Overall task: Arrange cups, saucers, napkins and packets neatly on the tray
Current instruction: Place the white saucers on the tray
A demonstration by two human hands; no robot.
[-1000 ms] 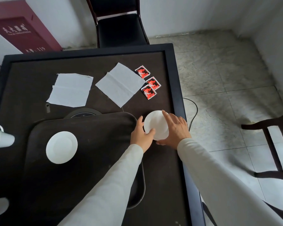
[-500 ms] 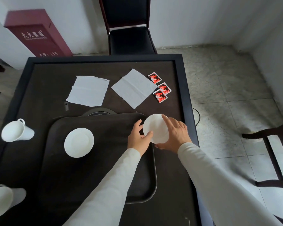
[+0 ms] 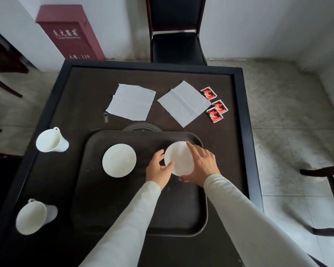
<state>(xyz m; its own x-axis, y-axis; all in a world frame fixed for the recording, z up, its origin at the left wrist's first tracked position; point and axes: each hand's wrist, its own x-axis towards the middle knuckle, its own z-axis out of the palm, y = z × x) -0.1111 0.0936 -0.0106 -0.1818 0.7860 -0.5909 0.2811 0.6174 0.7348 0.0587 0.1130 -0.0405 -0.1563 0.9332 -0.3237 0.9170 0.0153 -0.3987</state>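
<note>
counter dark | tray on it | 2 napkins, 2 cups off tray | left hand, right hand: fingers pinching saucer over tray's far-right corner | 2nd saucer on tray | 3 packets right of napkins

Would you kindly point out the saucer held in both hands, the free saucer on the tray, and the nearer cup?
held saucer (image 3: 178, 159): head view, its bare centre between the hands.
free saucer (image 3: 119, 160): head view, middle of its well.
nearer cup (image 3: 31, 218): head view, inside its open mouth.
</note>
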